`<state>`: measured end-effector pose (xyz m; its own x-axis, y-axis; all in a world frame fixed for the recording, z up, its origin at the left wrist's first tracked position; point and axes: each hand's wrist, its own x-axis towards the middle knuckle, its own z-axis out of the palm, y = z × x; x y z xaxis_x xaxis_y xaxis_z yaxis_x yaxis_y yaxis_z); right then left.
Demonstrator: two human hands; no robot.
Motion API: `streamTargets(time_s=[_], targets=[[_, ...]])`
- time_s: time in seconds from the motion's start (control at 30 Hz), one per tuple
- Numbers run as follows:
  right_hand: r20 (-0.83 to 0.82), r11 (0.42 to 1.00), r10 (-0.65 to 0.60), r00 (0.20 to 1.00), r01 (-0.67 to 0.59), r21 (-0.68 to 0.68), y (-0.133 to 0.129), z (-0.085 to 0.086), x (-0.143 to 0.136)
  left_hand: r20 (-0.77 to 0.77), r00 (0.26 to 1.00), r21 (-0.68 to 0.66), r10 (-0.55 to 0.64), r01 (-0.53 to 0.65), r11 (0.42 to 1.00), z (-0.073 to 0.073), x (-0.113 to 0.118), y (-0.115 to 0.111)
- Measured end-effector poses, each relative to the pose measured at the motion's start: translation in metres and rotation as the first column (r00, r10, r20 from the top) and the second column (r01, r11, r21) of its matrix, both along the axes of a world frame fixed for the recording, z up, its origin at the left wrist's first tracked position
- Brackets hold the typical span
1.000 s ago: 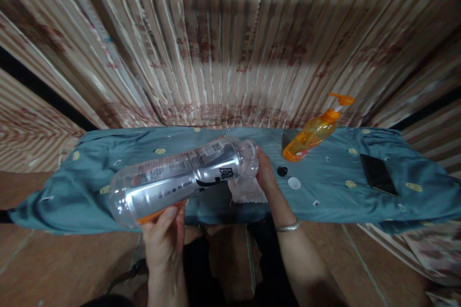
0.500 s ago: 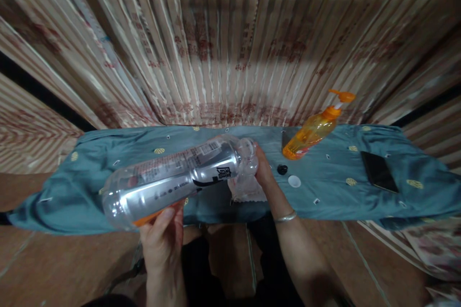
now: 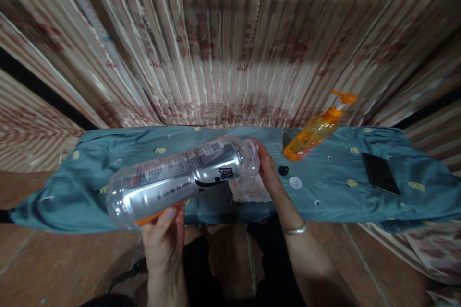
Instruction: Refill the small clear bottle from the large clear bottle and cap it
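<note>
A large clear plastic bottle (image 3: pixel 176 180) with a silver label and an orange strip lies tilted in the air over the cloth, its neck toward the right. My left hand (image 3: pixel 167 230) grips it from below near its base. At the neck end, my right hand (image 3: pixel 265 165) is closed around a small clear plastic piece, which touches or overlaps the bottle's mouth; its exact shape is hard to make out. Under the neck a pale crinkled wrapper (image 3: pixel 252 188) rests on the cloth. Just right of my right hand are a black cap (image 3: pixel 283 170) and a white round disc (image 3: pixel 295 182).
An orange pump bottle (image 3: pixel 311 136) stands at the back right of the teal patterned cloth (image 3: pixel 216 206), with a small dark item behind its base. Farther right lies a black phone (image 3: pixel 380 172). A striped curtain (image 3: pixel 230 57) hangs behind.
My right hand has shifted slightly right and its forearm has swung outward. The held bottle has moved a little to the right; my left hand keeps its grip.
</note>
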<state>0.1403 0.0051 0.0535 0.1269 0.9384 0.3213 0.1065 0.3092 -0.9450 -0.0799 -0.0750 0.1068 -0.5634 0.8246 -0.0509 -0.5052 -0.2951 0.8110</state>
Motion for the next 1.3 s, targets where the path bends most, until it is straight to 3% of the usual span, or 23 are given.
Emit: streamTargets(time_s=[0.13,0.37,0.77,1.3], targets=[[0.042,0.992,0.128,0.991,-0.129,0.007,-0.009,0.009,0.007,0.026,1.0,-0.006,0.008,-0.007,1.0,0.001,0.001,0.0],[0.184,0.982,0.173,0.968,-0.154,-0.11,-0.009,0.011,0.009,0.025,1.0,-0.008,0.011,-0.011,1.0,0.004,0.001,-0.001],[0.306,0.987,0.122,0.944,-0.084,-0.136,-0.011,0.016,0.003,-0.079,0.997,-0.025,-0.024,0.022,0.999,0.0,-0.001,-0.002],[0.313,0.986,0.128,0.941,-0.087,-0.143,-0.013,0.02,0.002,-0.026,0.999,-0.042,-0.028,0.026,0.999,-0.008,-0.003,-0.003]])
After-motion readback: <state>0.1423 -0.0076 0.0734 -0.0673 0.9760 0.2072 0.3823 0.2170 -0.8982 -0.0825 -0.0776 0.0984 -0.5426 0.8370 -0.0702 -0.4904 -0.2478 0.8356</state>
